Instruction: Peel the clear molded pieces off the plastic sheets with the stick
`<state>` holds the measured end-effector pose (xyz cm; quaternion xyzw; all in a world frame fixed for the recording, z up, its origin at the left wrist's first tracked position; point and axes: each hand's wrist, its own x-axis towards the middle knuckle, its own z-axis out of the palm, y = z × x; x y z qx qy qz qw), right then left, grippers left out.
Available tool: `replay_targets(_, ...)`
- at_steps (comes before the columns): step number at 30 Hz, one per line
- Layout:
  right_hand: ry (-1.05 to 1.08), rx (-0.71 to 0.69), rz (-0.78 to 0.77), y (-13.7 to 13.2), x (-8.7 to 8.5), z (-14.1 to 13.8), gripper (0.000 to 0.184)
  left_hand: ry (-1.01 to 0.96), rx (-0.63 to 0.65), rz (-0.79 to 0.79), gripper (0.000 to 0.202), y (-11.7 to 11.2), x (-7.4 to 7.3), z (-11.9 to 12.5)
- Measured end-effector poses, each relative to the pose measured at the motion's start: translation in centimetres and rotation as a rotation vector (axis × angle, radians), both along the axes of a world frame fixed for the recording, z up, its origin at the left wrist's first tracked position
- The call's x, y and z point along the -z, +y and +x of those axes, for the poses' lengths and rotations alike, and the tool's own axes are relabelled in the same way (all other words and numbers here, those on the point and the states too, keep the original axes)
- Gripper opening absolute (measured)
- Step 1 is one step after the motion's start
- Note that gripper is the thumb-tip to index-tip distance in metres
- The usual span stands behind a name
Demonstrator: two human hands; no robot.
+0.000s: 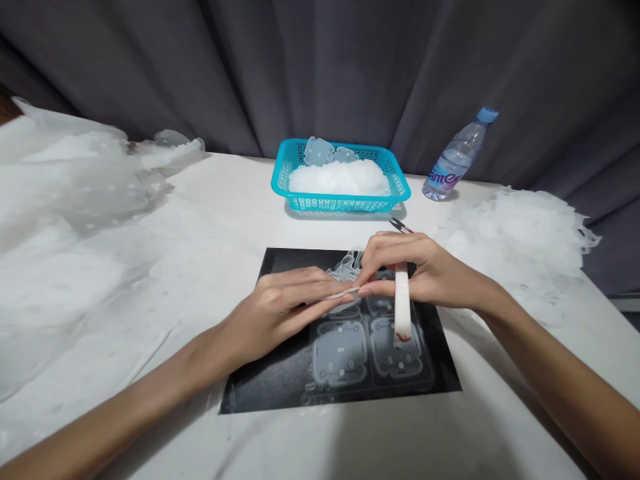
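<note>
A clear plastic sheet of moulded pieces (365, 350) lies on a black mat (270, 380) in front of me. My left hand (290, 303) rests flat on the sheet's upper left part, fingers stretched out and pressing it down. My right hand (415, 270) is closed around a white-handled tool (403, 307), whose handle points toward me, and its fingertips pinch at the sheet's edge next to my left fingertips. A dark metal tip (399, 225) sticks out behind the right hand.
A turquoise basket (300, 193) with white clear pieces stands behind the mat. A water bottle (457, 157) stands at the back right. Heaps of clear plastic scraps lie at the right (520, 233) and left (75, 180). Dark curtain behind the white table (350, 440).
</note>
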<state>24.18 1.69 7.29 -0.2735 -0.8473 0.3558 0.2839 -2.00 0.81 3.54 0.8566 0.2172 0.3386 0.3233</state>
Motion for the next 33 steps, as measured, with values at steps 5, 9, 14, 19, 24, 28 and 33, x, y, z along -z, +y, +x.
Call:
replay_targets(5, 0.002, -0.002, 0.003, 0.0, 0.2, 0.0, 0.005, -0.006, -0.067, -0.075, 0.02, -0.1, 0.0, 0.3)
replay_targets(9, -0.016, 0.013, -0.015, 0.1, 0.2, 0.1, 0.009, 0.014, -0.173, -0.077, 0.008, -0.3, -0.4, 0.7)
replay_targets(14, -0.101, -0.048, -0.069, 0.4, 0.6, 0.3, 0.01, 0.045, -0.228, -0.078, 0.01, -0.5, -0.7, 0.8)
replay_targets(19, -0.157, -0.104, -0.071, 0.6, 1.1, 0.4, 0.011, 0.088, -0.252, -0.28, 0.016, -0.3, -0.8, 1.2)
replay_targets(24, -0.179, -0.104, -0.052, 0.6, 0.9, 0.4, 0.014, 0.096, -0.225, -0.31, 0.016, -0.2, -0.7, 1.3)
replay_targets(28, -0.333, -0.039, 0.12, 0.7, 2.4, 0.1, 0.018, 0.075, -0.121, -0.096, 0.003, -1.3, -1.3, 1.1)
replay_targets(33, -0.484, 0.077, 0.2, 1.7, 4.1, 0.7, 0.018, 0.002, -0.204, -0.057, 0.003, -1.2, -2.3, 0.4)
